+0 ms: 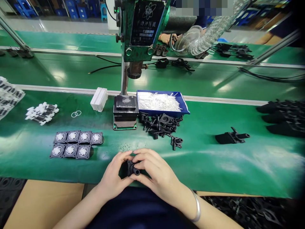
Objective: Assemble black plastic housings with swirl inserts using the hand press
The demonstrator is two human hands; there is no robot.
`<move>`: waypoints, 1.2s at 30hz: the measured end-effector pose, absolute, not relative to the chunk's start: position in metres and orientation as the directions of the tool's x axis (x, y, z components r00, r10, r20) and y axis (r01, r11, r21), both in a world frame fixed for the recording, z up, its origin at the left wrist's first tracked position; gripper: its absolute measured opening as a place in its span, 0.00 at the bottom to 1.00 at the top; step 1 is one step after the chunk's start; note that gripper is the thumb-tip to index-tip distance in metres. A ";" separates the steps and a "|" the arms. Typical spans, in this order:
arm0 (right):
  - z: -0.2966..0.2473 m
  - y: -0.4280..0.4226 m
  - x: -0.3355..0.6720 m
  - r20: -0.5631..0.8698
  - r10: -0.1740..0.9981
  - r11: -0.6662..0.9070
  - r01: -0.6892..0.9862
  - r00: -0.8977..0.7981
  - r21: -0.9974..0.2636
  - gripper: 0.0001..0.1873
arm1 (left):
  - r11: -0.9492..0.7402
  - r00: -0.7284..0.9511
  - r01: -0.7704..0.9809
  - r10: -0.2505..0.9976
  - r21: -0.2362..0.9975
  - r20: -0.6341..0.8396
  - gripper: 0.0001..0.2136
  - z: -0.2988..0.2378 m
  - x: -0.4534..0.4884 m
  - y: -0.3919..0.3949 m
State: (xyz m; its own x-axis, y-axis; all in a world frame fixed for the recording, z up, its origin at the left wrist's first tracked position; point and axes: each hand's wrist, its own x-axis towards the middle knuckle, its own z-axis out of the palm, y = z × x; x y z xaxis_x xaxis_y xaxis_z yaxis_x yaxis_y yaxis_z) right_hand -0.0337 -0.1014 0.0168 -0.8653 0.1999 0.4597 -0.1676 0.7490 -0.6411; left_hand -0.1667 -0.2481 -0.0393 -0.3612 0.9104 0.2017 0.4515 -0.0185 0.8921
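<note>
Close to the table's front edge, a black plastic pump part with a round nozzle is held between both hands. My left hand grips its left side, thumb below and fingers above. My right hand curls around the right side, its fingers on the top. The fingers hide much of the part. To the left lie two rows of square black pieces with white impellers. A pile of black nozzle covers sits beyond my hands, and a single black cover lies in front of it.
A green hand press stands over a black metal block. Beside it is a blue tray of white rods. White-and-black parts, two white rings, a white block and an assembled black pump lie around. A co-worker's hand shows behind.
</note>
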 end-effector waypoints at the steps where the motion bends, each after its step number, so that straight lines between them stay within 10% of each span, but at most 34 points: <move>1: 0.016 -0.101 -0.033 0.457 0.198 0.754 -0.163 -0.867 -0.637 0.06 | -0.019 -0.362 0.448 0.910 0.894 0.201 0.28 -0.039 -0.167 -0.248; 19: 0.005 -0.105 -0.036 0.358 0.270 0.679 -0.087 -0.894 -0.729 0.06 | 0.020 -0.351 0.392 0.927 0.920 0.130 0.28 -0.038 -0.170 -0.251; 36: -0.026 -0.094 -0.034 0.300 0.242 0.675 -0.062 -0.923 -0.735 0.16 | -0.280 -0.258 0.529 0.846 0.801 0.466 0.23 -0.062 -0.178 -0.239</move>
